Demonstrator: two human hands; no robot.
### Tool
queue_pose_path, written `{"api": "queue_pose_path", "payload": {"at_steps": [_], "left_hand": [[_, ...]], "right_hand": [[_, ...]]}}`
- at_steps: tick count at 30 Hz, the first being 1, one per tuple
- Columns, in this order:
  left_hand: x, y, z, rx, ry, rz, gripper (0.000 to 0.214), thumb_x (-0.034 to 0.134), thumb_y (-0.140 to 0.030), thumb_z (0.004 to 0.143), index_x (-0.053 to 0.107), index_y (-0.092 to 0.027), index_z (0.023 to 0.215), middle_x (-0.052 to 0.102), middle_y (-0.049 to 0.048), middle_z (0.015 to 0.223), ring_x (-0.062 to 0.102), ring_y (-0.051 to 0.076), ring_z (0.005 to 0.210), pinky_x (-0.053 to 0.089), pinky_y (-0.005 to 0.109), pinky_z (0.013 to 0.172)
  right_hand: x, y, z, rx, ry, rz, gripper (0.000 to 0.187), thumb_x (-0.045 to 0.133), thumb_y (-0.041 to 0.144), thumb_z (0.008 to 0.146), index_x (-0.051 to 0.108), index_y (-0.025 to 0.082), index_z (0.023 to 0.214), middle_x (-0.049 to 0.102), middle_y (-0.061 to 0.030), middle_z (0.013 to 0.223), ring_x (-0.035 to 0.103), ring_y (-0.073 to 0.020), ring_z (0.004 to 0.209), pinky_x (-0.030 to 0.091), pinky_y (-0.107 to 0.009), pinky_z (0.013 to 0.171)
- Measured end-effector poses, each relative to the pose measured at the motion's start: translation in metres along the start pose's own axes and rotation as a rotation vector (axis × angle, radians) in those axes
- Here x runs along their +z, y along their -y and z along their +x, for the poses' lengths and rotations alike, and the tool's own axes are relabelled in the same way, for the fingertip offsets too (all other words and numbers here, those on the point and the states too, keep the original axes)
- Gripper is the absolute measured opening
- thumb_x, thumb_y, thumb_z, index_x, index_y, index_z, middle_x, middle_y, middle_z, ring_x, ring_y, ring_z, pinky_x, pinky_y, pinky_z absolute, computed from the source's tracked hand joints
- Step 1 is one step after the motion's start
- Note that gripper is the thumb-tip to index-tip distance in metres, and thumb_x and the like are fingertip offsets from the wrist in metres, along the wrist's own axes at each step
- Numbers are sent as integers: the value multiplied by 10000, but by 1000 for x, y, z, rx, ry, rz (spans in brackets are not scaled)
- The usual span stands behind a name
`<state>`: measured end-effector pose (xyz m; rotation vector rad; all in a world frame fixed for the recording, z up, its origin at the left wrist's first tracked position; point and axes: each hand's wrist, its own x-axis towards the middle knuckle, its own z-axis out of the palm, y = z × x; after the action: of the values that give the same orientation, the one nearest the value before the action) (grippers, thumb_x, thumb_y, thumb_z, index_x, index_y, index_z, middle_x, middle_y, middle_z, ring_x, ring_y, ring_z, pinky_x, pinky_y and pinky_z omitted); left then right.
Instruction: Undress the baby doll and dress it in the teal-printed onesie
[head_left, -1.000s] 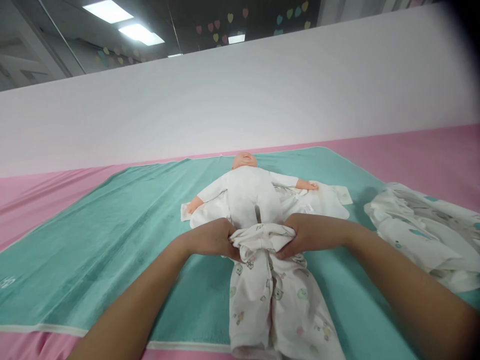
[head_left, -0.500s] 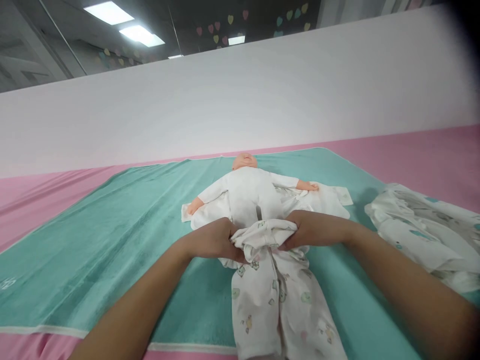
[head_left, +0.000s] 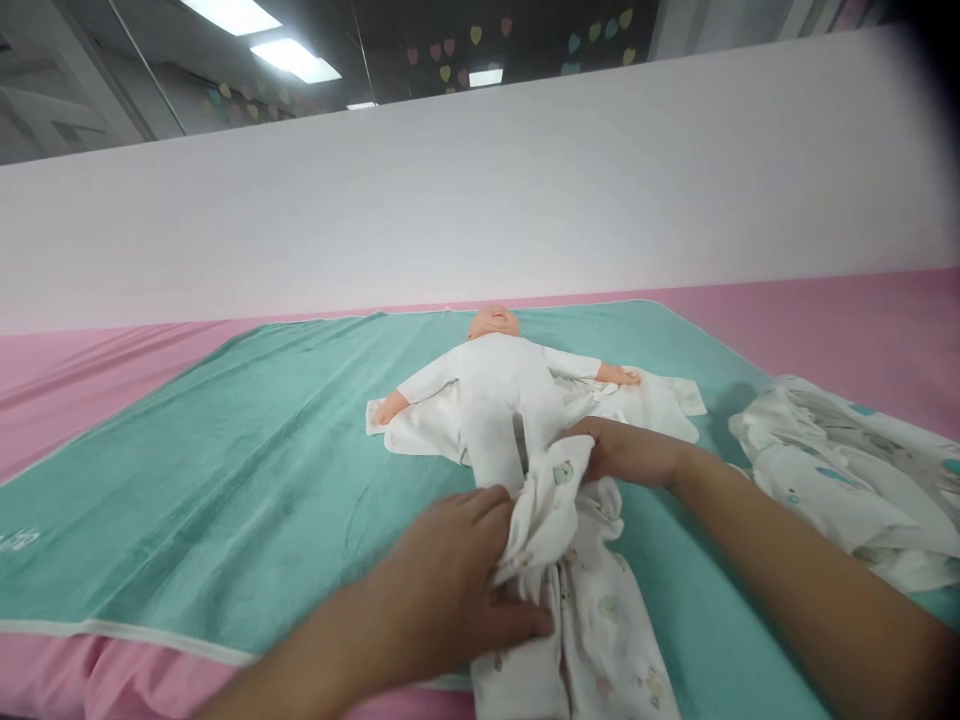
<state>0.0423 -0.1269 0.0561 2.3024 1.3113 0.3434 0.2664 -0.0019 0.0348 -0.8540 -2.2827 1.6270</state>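
White baby trousers [head_left: 570,640] with small printed animals lie in front of me, legs toward me. My right hand [head_left: 626,452] pinches the right side of the waistband, which is lifted and twisted. At its left side my left hand [head_left: 450,580], slightly blurred, is closed loosely about the cloth, thumb stretched across the front and fingertips hidden behind the fabric. Just beyond, a baby doll [head_left: 499,385] in a white suit lies on its back, arms spread. Its feet are hidden behind the trousers and my hands.
Beneath the doll a white garment [head_left: 427,425] is spread out. A crumpled white printed cloth [head_left: 847,480] lies at the right. A turquoise blanket [head_left: 262,480] covers the pink surface [head_left: 825,310], with a white wall [head_left: 450,210] behind.
My left hand has come back toward me and lower, turning over the trousers. Their waistband now slants down to the left, uncovering more of the doll's legs. My right hand has hardly moved.
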Motion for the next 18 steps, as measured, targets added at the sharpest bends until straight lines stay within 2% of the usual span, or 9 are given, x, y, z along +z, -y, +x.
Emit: {"api": "queue_pose_path", "payload": {"at_steps": [2,3,5,7,10,14,16,18], "left_hand": [[22,4,-15,124,-153,123,659,728,-468,549,542,-216,1129,554,85,1087,521,276,979,438,388,843],[33,7,-22,189,-185,170,789,720,-498,548,472,-199,1234,531,117,1126,513,298,1006,435,415,861],[51,12,-30,208,-287,252,914,712,-476,565,342,-174,1344,478,166,1206,491,333,1065,431,447,881],[62,12,-34,149,-382,285,916,723,-374,561,310,-170,1353,431,185,1256,478,340,1097,437,444,884],[65,7,-34,39,-473,260,846,709,-264,548,353,-198,1312,402,178,1281,498,325,1082,461,426,857],[61,1,-37,-58,-444,204,743,644,-240,613,367,-251,1303,488,139,1215,571,281,946,491,410,771],[58,0,-39,-84,-406,163,687,630,-252,643,392,-255,1286,564,116,1127,582,279,925,486,411,771],[57,-2,-39,-108,-401,103,620,635,-272,652,439,-242,1239,611,104,1069,587,284,931,477,411,789]], "right_hand": [[-1,1,-1,3,20,-71,154,638,306,696,616,156,723,589,9,747,526,-145,724,402,-260,661],[-1,1,-1,-1,26,-103,145,638,296,688,601,156,699,566,19,717,506,-132,694,386,-249,638],[-2,1,-1,-11,33,-141,138,629,284,684,578,155,680,528,32,686,469,-115,660,358,-237,612],[-2,1,-1,-9,39,-158,135,618,277,682,563,153,684,512,31,692,452,-114,661,346,-236,610],[2,3,-5,9,7,-160,133,608,267,678,542,152,683,502,26,702,450,-120,676,342,-238,616],[22,17,-28,66,-96,-95,140,619,274,689,534,170,730,539,22,760,493,-138,733,372,-242,648],[43,27,-46,112,-160,-64,274,694,272,620,546,194,837,582,12,867,531,-168,810,406,-256,689],[69,36,-61,148,-253,-67,540,763,281,542,514,231,1019,593,-7,987,551,-205,884,434,-284,730]]}}
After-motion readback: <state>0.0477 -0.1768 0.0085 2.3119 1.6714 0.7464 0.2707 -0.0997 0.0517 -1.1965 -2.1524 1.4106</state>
